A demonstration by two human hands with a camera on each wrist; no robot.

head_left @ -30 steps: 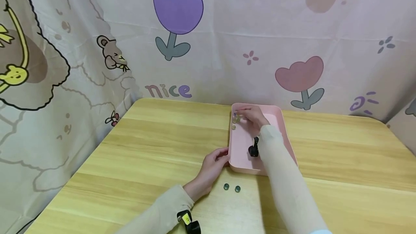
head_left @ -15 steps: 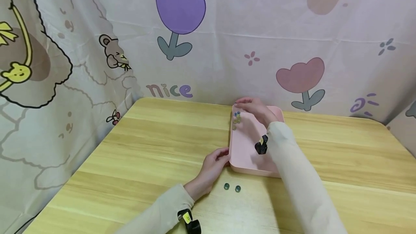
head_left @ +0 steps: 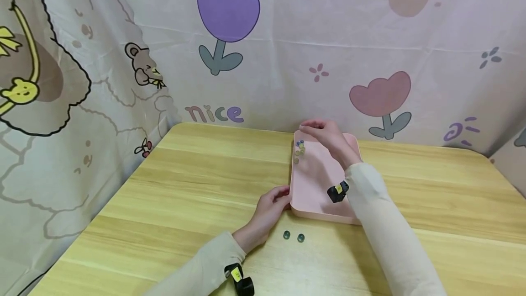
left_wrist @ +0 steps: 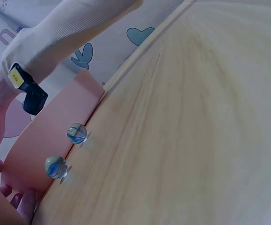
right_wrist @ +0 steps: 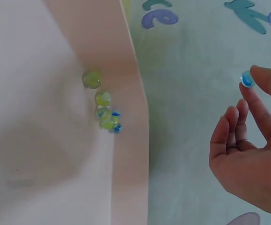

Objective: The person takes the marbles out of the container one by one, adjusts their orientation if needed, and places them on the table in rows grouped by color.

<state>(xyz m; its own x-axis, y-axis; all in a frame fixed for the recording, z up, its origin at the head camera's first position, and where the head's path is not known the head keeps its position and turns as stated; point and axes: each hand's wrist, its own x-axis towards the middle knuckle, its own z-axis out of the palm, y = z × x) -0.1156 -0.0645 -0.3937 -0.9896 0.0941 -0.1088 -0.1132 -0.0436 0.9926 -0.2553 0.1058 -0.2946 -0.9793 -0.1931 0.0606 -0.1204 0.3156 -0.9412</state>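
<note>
Head view shows a pink tray (head_left: 312, 198) on the table (head_left: 197, 195), with the right hand (head_left: 330, 138) poised at its far end, fingertips near the 11 o'clock corner. From the right wrist view, that hand pinches a blue marble (right_wrist: 247, 79) between thumb and index finger, its other fingers loosely bent; how high the marble sits above the rim, I cannot tell. Inside the tray, a cluster of marbles (right_wrist: 109, 123), mostly yellow-green with some blue, lies on the floor at about 10 to 11 o'clock, close to the wall. At the tray's 7 o'clock corner the left hand (head_left: 266, 214) holds on, thumb to one wall and fingers to the other; how firmly is not clear. Two loose marbles (left_wrist: 56, 167) rest on the table just outside the near edge, between 6 and 7 o'clock. As I judge it, the step in hand is carrying a single marble at the tray's far corner. The next move calls for a steady pinch, fingertips clear of the rim, and the left hand keeping the tray from sliding.
</note>
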